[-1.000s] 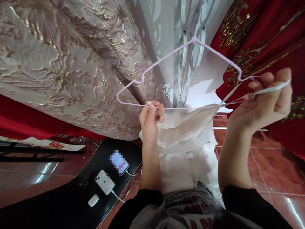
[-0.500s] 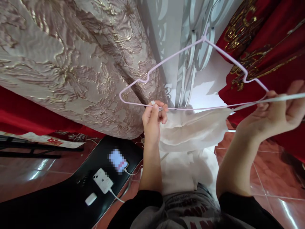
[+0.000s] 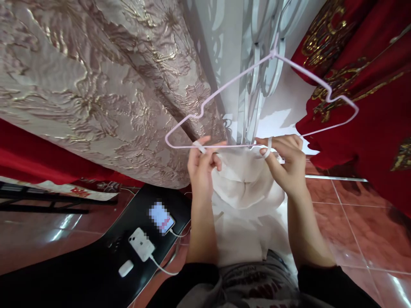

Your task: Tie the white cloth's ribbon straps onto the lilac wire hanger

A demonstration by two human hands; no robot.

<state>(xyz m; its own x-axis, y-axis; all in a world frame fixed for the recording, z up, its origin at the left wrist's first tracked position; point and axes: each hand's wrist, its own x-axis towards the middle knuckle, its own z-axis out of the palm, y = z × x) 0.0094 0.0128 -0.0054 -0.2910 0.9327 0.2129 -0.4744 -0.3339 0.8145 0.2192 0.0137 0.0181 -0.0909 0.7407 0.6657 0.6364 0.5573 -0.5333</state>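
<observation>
A pale pink wire hanger (image 3: 237, 79) hangs in front of white metal scrollwork. My left hand (image 3: 202, 160) is closed at the left part of its lower bar, with a white strap (image 3: 199, 146) across the fingers. My right hand (image 3: 285, 158) is closed near the middle of the bar, and a white strap loop (image 3: 269, 147) passes between its thumb and index finger. Cream cloth (image 3: 245, 184) hangs just below and between both hands.
Cream-and-gold patterned fabric (image 3: 128, 94) fills the left. Red embroidered cloth (image 3: 356, 128) hangs at the right. A black bench (image 3: 90, 265) at the lower left holds two phones, one a white phone (image 3: 141, 244), a small white case (image 3: 126, 268) and cables.
My right hand has moved left, from the hanger's right end to near the middle of the bar. The strap that stretched off to the right is now a small loop at its fingers.
</observation>
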